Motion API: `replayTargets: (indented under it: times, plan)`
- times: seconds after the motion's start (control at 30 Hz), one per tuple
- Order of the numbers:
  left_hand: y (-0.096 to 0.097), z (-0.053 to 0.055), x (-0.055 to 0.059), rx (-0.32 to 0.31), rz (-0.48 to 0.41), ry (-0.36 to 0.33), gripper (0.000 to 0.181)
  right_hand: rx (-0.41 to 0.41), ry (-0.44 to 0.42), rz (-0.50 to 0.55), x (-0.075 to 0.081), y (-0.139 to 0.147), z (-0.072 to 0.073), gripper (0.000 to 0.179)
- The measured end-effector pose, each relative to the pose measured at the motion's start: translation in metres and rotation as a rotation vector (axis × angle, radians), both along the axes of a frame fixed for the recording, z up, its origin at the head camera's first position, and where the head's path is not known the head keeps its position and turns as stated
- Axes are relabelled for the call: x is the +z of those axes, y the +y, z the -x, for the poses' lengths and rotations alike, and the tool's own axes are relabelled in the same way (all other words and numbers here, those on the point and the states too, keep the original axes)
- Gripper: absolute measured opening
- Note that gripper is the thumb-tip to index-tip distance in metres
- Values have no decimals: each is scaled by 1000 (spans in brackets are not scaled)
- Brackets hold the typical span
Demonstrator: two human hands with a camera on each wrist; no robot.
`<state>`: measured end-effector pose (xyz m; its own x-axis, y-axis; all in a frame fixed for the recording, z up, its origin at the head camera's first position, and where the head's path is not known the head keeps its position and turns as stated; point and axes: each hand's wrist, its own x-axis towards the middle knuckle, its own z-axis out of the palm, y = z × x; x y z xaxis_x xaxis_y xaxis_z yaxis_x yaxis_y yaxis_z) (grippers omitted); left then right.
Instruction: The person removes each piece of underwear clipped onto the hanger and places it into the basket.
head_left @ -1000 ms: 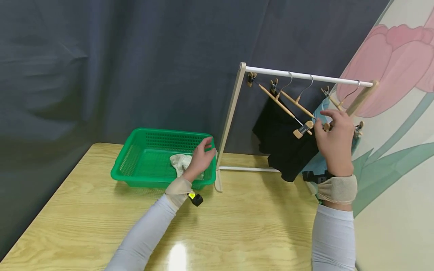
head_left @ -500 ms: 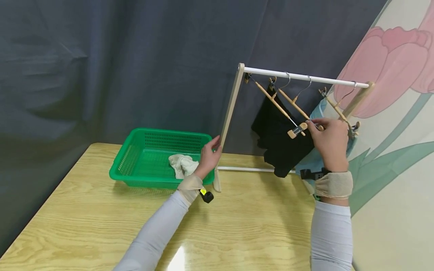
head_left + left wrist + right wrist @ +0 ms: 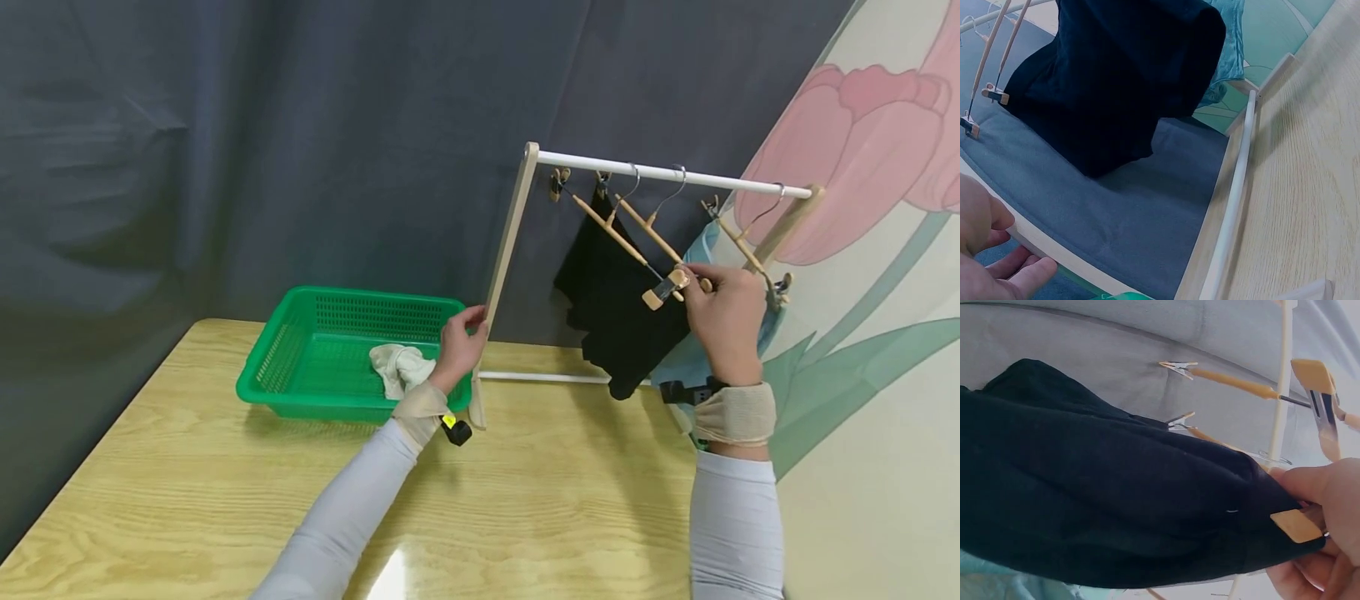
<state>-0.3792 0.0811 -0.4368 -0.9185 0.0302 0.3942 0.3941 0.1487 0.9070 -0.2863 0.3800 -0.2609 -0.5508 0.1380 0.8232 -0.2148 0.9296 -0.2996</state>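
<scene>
The black garment [image 3: 600,317] is matt cloth, the 3 hangers [image 3: 611,232] smooth wood and metal, the basket [image 3: 322,408] glossy plastic, the tabletop [image 3: 570,500] shiny wood-grain, the white rail [image 3: 727,182] perhaps painted metal.

Place: indoor tabletop corner, home/lab unclear | wood-grain tbl [image 3: 570,508] below L hand [image 3: 460,346] | dk cloth backdrop [image 3: 375,150] beyond it | tulip-mural wall [image 3: 888,158] beside R hand [image 3: 726,321] | clothes rack [image 3: 511,225] btwn them
</scene>
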Motion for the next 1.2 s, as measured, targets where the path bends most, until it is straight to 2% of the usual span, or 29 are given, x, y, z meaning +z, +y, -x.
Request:
replayTargets:
  times: [0.2,0.33,0.53,0.87,1.07,1.2]
  plan:
    - [-1,2,2,-4,20,-9,31,-7,34,21,1,-4,-8,27]
    - [0,1,2,-14,19,-15,30,-26,20,47,-1,-6,-19,29]
    - [-3,1,3,-26,22,-19,30,-7,28,50,-10,-5,-35,30]
    - [-5,4,-1,-27,34,-37,29,-13,-46,62,-41,-9,-63,25]
    - [-6,5,0,-26,46,-48,29,-4,-82,42,-63,-13,-72,19]
    - [-5,7,3,-27,52,-33,28,29,-146,57,-74,-15,-77,17]
